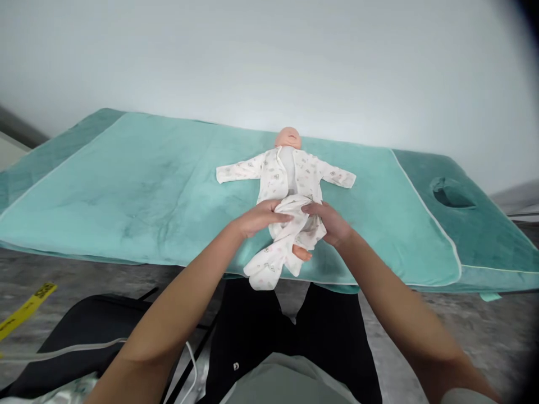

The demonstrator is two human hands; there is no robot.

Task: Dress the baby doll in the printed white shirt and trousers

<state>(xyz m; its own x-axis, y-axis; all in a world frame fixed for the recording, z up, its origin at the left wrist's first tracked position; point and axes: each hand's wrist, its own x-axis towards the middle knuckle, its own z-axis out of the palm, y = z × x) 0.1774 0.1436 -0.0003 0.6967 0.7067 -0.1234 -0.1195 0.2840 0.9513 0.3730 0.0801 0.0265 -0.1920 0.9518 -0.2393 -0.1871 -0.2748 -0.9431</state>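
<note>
Observed doll (288, 138) face up on green bed (160, 179), head and open jacket (273, 179) just beyond the grip, lower body between left hand (263, 216) and right hand (329, 222). Found both narrowed, closed on white printed trousers (287, 237) bunched there. Counted one doll, one jacket, one pair of trousers, two hands, one bare foot (301, 252) showing near, one bed, one hole (452, 194) at right.

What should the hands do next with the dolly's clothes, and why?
Perhaps check the limp-looking garment leg for the doll's other foot, guiding it in if needed. Only one foot shows, that leg reaches past the massage table's edge, and the left hand and right hand hold the bunched cloth.
</note>
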